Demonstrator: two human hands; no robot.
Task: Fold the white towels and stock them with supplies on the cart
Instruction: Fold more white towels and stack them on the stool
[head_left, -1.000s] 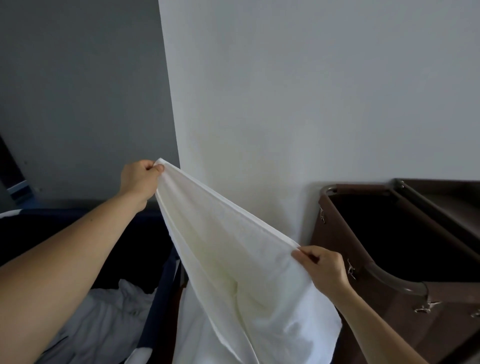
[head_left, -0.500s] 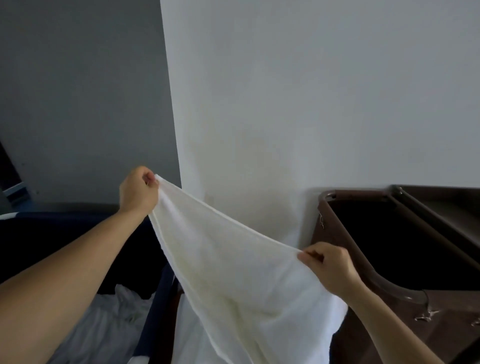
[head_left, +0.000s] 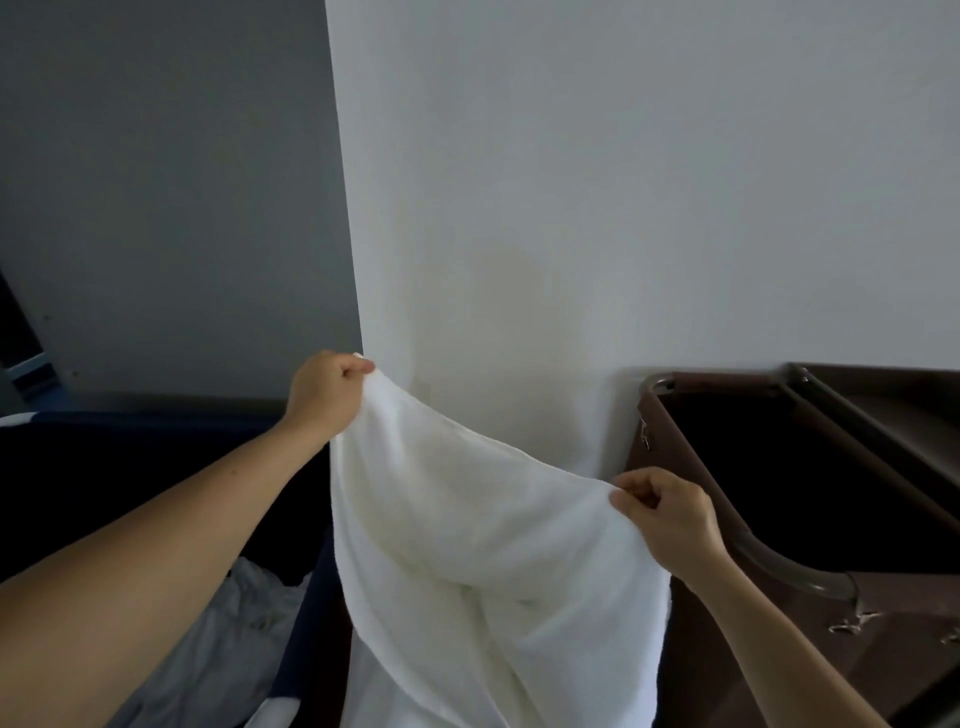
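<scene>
Your left hand (head_left: 322, 400) and right hand (head_left: 670, 519) hold the white towel (head_left: 467, 530) by its top edge, fingers (head_left: 631, 500) clamped on cloth. It sags between them and looks soft and light. Take it at the corners, not mid-edge.

Only the person's arms are in view. The left hand (head_left: 324, 397) and the right hand (head_left: 670, 519) are bare, and so are the fingers (head_left: 631, 499) and both wrists. The left forearm (head_left: 156, 545) is uncovered all the way to the lower-left frame edge and looks broad and thick so close to the wide-angle lens. The right forearm (head_left: 769, 639) looks slimmer and is likewise uncovered down to the bottom edge. The skin is smooth, and the knuckles show as low rounded ridges.
</scene>
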